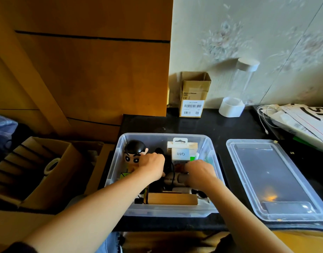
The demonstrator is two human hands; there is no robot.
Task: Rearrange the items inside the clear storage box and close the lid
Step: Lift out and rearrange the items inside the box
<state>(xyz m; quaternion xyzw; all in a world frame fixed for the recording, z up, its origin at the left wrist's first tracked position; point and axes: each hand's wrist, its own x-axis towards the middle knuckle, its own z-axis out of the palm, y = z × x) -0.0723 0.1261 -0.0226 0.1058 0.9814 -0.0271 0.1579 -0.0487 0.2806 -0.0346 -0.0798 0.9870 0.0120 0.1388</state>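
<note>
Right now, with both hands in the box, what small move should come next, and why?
Probably keep settling the black item under the left hand lower. Both hands, the right hand too, are busy inside the box, tall packets stand near its rim, and the lid lies aside.

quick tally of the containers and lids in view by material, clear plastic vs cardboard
Clear plastic: 3 — storage box, its lid lying beside it, tall canister
Cardboard: 2 — small barcode box, open carton at left
Total: 5
</note>
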